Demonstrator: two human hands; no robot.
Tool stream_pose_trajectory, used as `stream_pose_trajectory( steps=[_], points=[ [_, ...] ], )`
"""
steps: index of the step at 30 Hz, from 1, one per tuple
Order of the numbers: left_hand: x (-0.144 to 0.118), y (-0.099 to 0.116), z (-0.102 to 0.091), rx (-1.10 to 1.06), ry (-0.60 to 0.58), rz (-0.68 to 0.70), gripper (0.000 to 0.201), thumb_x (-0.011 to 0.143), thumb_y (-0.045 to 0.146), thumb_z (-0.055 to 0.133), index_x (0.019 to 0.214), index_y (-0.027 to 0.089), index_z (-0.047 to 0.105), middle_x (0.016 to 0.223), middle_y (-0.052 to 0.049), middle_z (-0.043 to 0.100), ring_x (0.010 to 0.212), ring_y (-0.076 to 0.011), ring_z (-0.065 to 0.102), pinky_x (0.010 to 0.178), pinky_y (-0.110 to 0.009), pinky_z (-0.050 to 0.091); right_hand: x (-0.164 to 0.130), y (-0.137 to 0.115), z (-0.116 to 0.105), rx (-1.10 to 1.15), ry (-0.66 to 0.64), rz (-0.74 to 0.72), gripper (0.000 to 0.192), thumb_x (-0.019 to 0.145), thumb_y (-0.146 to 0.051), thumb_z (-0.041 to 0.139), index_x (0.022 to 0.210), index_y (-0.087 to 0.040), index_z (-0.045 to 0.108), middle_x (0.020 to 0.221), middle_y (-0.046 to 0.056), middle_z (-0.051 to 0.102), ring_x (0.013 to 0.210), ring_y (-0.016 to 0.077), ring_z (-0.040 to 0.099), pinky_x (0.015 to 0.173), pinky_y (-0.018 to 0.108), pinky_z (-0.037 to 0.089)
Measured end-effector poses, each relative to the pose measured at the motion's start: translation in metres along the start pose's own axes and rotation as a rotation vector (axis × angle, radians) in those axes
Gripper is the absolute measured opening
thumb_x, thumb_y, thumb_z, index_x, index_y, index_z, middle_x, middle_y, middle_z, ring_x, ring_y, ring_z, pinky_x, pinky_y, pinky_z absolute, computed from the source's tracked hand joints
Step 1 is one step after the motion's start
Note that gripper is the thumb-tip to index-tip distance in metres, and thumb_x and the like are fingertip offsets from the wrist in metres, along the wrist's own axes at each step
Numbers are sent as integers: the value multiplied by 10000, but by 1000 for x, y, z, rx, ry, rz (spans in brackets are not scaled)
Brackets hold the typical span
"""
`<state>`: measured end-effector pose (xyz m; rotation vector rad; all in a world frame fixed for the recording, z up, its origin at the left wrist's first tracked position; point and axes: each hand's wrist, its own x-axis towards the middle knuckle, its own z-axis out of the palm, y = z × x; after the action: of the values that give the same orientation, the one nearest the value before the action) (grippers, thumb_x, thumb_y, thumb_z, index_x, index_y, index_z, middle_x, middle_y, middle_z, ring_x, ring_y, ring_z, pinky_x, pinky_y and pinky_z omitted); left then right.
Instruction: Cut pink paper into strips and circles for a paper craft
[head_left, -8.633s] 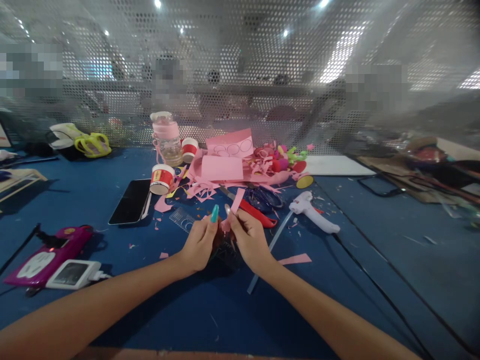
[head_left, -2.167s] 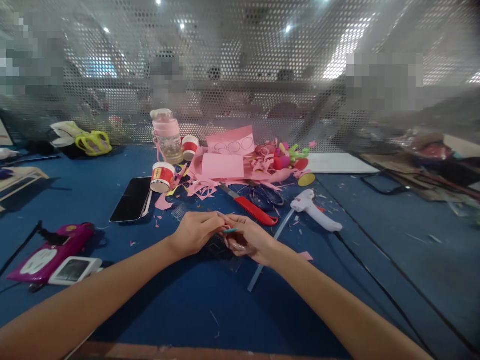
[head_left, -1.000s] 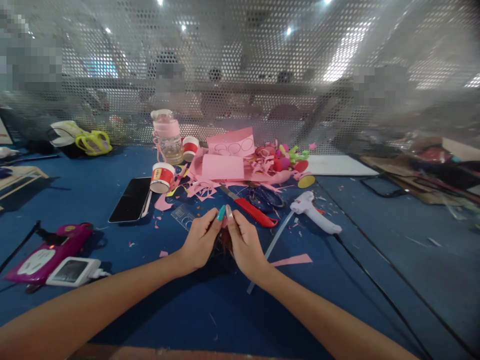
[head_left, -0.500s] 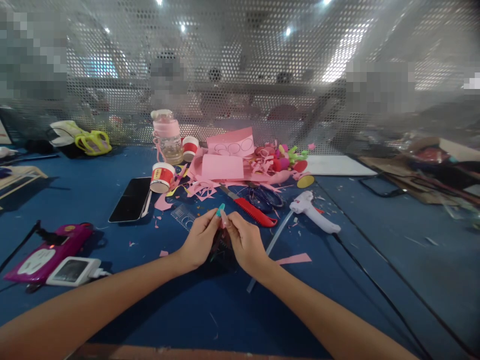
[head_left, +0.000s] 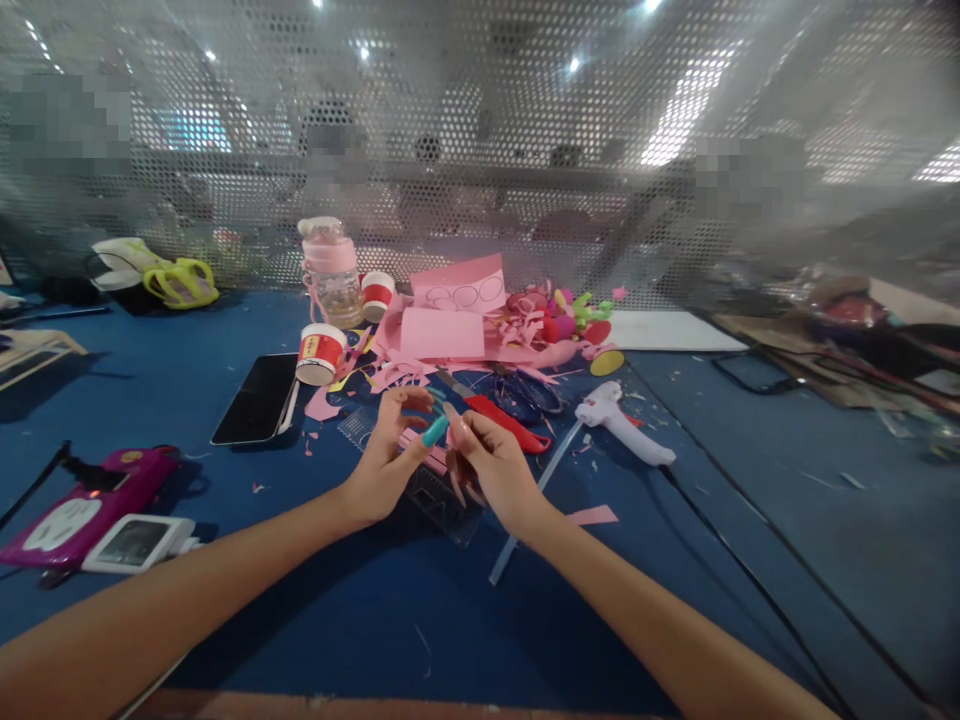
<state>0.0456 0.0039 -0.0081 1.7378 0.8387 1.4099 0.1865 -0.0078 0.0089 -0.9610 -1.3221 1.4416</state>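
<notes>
- Left hand (head_left: 384, 455): raised just above the blue table (head_left: 420, 620), palm turned inward, fingers loosely curled; thumb and forefinger pinch one end of a small pink paper strip (head_left: 421, 450).
- Right hand (head_left: 491, 465): close against the left, fingertips meeting it at the strip; fingers bent and closed lightly on the same piece. How much of it they cover cannot be told.
- The pink paper strip sits between both hands, low over the table, above a clear plastic ruler (head_left: 431, 492) lying flat beneath.
- Handling judgement: thin, light and limp paper; likely to crease or tear under a hard pinch. Best held at its ends by fingertip pads, with light pressure.
- Pose: both forearms run in from the near edge and converge; wrists slightly lifted, elbows out of view.
- Just beyond the hands: a red-handled cutter (head_left: 499, 420), scissors (head_left: 529, 392) and a white glue gun (head_left: 622, 425) to the right.
- Further off: a heap of pink paper scraps (head_left: 457, 335), a red paper cup (head_left: 319, 355), a dark phone (head_left: 255, 400) and a pink bottle (head_left: 330, 275).
</notes>
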Motion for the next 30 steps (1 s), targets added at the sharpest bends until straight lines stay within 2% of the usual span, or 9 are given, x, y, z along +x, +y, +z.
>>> stream_pose_trajectory(
  steps=[2, 4, 6, 9, 14, 19, 22, 26, 30],
  points=[
    [4, -1, -3, 34, -101, 43, 365, 843, 371, 516, 1166, 211, 459, 1247, -112, 452, 1184, -225, 405, 1001, -402, 328, 0, -1, -1, 39, -25, 31, 387, 750, -560, 544, 641, -211, 419, 407, -83, 477, 258, 36, 316, 271, 165, 183],
    [6, 0, -3, 49, -223, 35, 298, 857, 342, 502, 1130, 226, 536, 1302, -95, 457, 1245, -227, 361, 1063, -434, 236, 0, -2, -2, 82, -45, 53, 387, 722, -556, 578, 640, -205, 437, 415, -82, 483, 273, 34, 332, 280, 162, 199],
    [7, 1, -3, 20, -279, -13, 248, 863, 333, 495, 1067, 230, 593, 1296, -79, 491, 1249, -219, 376, 1072, -438, 231, 0, -4, -2, 117, -70, 72, 382, 707, -546, 601, 639, -200, 454, 421, -82, 482, 292, 35, 349, 295, 161, 212],
    [7, 3, -1, -42, -292, -71, 220, 850, 333, 517, 1002, 228, 636, 1284, -69, 518, 1248, -216, 393, 1064, -435, 267, 1, -6, -3, 146, -98, 115, 372, 700, -532, 620, 656, -188, 484, 421, -86, 473, 299, 28, 332, 305, 160, 188],
    [6, 4, 0, -120, -283, -67, 181, 841, 319, 535, 884, 230, 687, 1219, -59, 583, 1208, -212, 449, 1046, -435, 308, 6, 0, -11, 195, -190, 197, 358, 667, -496, 674, 673, -173, 517, 415, -86, 477, 298, 29, 324, 313, 168, 167],
    [6, 0, -1, -272, -321, -99, 205, 807, 315, 590, 981, 259, 685, 1219, -55, 591, 1201, -206, 460, 1053, -437, 292, 9, 4, -21, 152, -367, 217, 365, 741, -486, 611, 628, -146, 545, 368, -75, 472, 272, 21, 279, 304, 180, 129],
    [7, 2, -2, -215, -320, -146, 246, 799, 272, 602, 1033, 248, 671, 1247, -61, 569, 1242, -221, 406, 1059, -439, 275, 8, 2, -19, 162, -312, 226, 374, 735, -499, 613, 641, -142, 551, 373, -70, 487, 268, 21, 301, 291, 171, 143],
    [6, 2, -2, -165, -204, -178, 294, 736, 169, 656, 1023, 225, 681, 1217, -66, 587, 1232, -238, 415, 1051, -399, 291, 5, 3, -8, 234, -162, 219, 434, 702, -588, 587, 654, -162, 517, 413, -48, 528, 282, 46, 384, 276, 160, 182],
    [3, 1, -1, -189, -165, -167, 249, 735, 146, 651, 959, 236, 709, 1231, -55, 582, 1226, -231, 427, 1048, -373, 305, 4, 4, 0, 217, -67, 203, 387, 662, -540, 654, 710, -178, 524, 420, -65, 521, 284, 37, 355, 280, 145, 184]
  ],
)
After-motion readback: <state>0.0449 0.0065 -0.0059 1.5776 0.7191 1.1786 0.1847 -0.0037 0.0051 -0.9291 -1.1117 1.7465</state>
